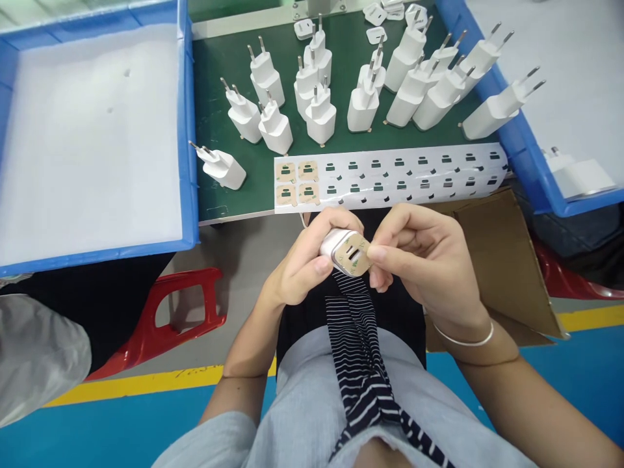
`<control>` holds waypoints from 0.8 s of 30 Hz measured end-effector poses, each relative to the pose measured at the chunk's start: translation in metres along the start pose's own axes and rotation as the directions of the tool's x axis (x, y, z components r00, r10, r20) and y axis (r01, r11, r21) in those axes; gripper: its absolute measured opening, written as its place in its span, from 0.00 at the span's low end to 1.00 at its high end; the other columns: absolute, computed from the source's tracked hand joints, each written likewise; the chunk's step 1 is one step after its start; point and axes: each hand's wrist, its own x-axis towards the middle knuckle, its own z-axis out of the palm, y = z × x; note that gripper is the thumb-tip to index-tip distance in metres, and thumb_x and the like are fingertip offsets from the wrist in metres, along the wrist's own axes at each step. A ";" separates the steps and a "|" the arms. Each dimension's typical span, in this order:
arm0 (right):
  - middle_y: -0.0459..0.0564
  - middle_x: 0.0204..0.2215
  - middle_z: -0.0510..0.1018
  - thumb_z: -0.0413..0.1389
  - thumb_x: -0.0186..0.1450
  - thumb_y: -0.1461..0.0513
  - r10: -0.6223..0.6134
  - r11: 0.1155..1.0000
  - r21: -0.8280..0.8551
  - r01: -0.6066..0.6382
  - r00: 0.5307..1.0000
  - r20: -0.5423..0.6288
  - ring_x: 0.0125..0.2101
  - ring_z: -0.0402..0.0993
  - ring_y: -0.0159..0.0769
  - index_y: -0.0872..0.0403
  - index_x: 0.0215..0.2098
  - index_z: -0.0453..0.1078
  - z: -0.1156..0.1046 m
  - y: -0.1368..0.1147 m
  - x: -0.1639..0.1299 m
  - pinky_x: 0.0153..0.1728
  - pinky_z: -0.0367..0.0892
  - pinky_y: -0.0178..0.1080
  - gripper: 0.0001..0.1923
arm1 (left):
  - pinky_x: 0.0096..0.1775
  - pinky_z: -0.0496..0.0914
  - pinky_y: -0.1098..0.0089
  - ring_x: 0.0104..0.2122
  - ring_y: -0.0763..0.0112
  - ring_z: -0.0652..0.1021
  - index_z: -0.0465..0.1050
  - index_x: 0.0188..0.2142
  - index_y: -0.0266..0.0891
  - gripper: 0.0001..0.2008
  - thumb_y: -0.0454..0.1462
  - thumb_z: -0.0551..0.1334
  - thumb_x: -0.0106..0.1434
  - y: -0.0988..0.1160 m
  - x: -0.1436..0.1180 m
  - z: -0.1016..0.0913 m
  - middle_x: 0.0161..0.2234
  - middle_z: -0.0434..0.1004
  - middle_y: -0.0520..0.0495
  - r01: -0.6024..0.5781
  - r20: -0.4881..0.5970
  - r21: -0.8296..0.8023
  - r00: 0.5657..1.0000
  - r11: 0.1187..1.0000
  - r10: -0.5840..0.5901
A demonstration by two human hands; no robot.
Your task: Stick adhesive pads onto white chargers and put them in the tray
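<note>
My left hand (312, 253) is closed around a white plug charger (330, 240), held in front of my body with its port end facing up toward me. A tan adhesive sticker (353, 255) with slot cut-outs covers that end. My right hand (424, 260) pinches the sticker's right edge between thumb and forefinger, touching the charger's end. Just beyond my hands, a white backing sheet (390, 175) lies along the table edge; several tan stickers (307, 170) remain at its left end, and the other places show only cut-outs.
Several white chargers (320, 116) stand prongs-up on the green table (214, 195), with one lying at the left. Small white end caps (375, 35) lie at the back. Blue trays (188, 130) flank both sides. A cardboard box (507, 253) and red stool (160, 312) are below.
</note>
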 end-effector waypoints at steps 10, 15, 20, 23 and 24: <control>0.44 0.21 0.81 0.70 0.60 0.62 -0.041 0.997 -0.064 0.040 0.999 -0.009 0.17 0.75 0.29 0.53 0.30 0.74 0.002 0.000 -0.003 0.19 0.73 0.31 0.09 | 0.38 0.66 0.64 0.36 0.65 0.72 0.69 0.44 0.40 0.18 0.51 0.62 0.64 0.000 0.003 -0.001 0.38 0.71 0.45 -0.058 0.017 0.050 0.998 0.997 0.057; 0.43 0.20 0.81 0.71 0.59 0.61 -0.026 0.997 -0.076 0.025 0.999 -0.020 0.16 0.74 0.29 0.53 0.29 0.74 0.002 0.000 -0.003 0.18 0.73 0.31 0.10 | 0.38 0.68 0.64 0.36 0.65 0.73 0.68 0.46 0.41 0.19 0.51 0.63 0.62 -0.003 0.003 -0.002 0.38 0.71 0.45 -0.095 0.053 0.094 0.995 0.991 0.090; 0.43 0.20 0.80 0.70 0.60 0.61 -0.021 0.997 -0.072 0.019 1.000 -0.021 0.16 0.73 0.27 0.53 0.30 0.74 0.001 -0.001 -0.003 0.18 0.73 0.30 0.10 | 0.37 0.67 0.64 0.34 0.66 0.72 0.70 0.43 0.44 0.20 0.56 0.59 0.63 -0.004 0.001 0.001 0.37 0.71 0.47 0.014 -0.006 -0.016 1.000 1.000 -0.014; 0.43 0.19 0.80 0.70 0.60 0.61 -0.021 0.998 -0.061 0.020 1.000 -0.015 0.16 0.73 0.27 0.54 0.30 0.74 0.001 -0.002 -0.003 0.18 0.72 0.29 0.09 | 0.37 0.66 0.64 0.34 0.66 0.72 0.71 0.43 0.44 0.19 0.54 0.59 0.64 -0.005 0.000 0.002 0.37 0.72 0.47 0.020 0.006 -0.047 1.000 0.999 -0.019; 0.43 0.19 0.80 0.70 0.60 0.61 -0.021 0.998 -0.065 0.019 1.000 -0.016 0.16 0.73 0.27 0.54 0.30 0.74 0.002 -0.002 -0.003 0.17 0.72 0.29 0.09 | 0.37 0.66 0.64 0.35 0.66 0.72 0.71 0.43 0.44 0.18 0.54 0.60 0.64 -0.006 0.000 0.002 0.37 0.72 0.47 0.018 0.005 -0.050 1.000 0.999 -0.017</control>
